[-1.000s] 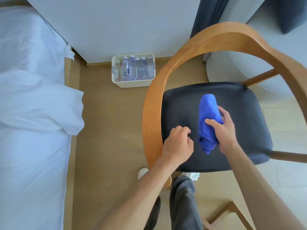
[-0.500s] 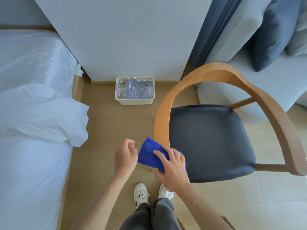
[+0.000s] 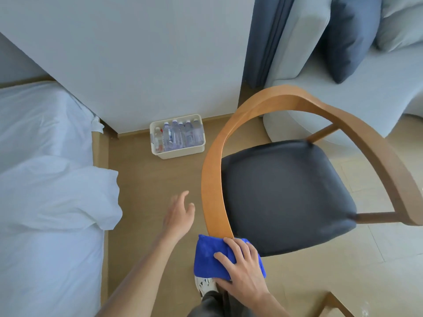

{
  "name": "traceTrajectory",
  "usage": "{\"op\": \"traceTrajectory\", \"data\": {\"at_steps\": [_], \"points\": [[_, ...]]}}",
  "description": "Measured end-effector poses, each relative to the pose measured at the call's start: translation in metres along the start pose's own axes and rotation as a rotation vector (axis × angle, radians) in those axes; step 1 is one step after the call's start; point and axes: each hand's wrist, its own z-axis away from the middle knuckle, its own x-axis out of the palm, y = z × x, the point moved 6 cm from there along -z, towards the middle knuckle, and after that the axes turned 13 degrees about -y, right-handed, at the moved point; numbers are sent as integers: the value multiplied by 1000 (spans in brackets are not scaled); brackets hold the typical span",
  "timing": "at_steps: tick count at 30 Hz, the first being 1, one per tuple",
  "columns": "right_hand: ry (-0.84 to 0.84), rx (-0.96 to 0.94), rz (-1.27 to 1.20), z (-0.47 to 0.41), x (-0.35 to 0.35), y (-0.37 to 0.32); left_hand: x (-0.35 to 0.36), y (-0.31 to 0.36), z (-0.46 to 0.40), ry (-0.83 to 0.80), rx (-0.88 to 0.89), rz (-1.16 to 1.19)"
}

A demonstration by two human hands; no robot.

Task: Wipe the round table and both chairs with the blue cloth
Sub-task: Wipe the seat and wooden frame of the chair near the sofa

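A chair with a curved wooden backrest (image 3: 211,179) and a dark padded seat (image 3: 283,195) stands in front of me. My right hand (image 3: 240,268) presses the folded blue cloth (image 3: 209,257) over the near end of the wooden backrest. Left of the backrest, my left hand (image 3: 179,213) hovers above the floor with fingers spread, holding nothing. The round table is out of view.
A bed with white bedding (image 3: 45,191) fills the left side. A white crate of water bottles (image 3: 177,137) stands against the wall. A light sofa (image 3: 343,99) with a dark cushion (image 3: 350,35) lies behind the chair. Another wooden chair part (image 3: 332,303) shows at the bottom right.
The right hand took the cloth from the seat to the near end of the wooden backrest. The left hand left the seat, opened, and now hovers left of the chair.
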Motion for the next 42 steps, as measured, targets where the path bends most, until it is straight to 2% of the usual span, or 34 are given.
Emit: {"op": "traceTrajectory", "data": {"at_steps": [3,7,12,15,17,20,23,27,32,35,39,42], "points": [[-12,-15,11,-4,7,3,-8,46,-32,-40,119,-83],[-8,-1,-5,-21,7,4,-10,82,-71,-137,176,-162],[158,148,-58,-65,-11,-1,-20,101,-109,-167,232,-215],[246,266,-75,-91,-19,-3,-25,119,-136,-223,342,-310],[299,347,-60,-105,-21,-7,-33,139,-157,-180,440,-457],[392,476,-58,-123,-27,-10,-41,173,-186,-91,689,-744],[496,646,-85,-147,-38,-13,-35,185,-204,-129,839,-893],[619,832,-120,-173,-50,-18,-31,186,-212,-168,882,-930],[655,890,-100,-167,-47,-23,-32,188,-215,-200,847,-989],[724,986,-115,-152,-36,-31,-32,186,-215,-224,836,-1006],[786,1104,-68,-113,-11,-45,-32,186,-210,-163,820,-1063],[863,1273,-65,-79,9,-54,-30,184,-208,-154,835,-1063]]}}
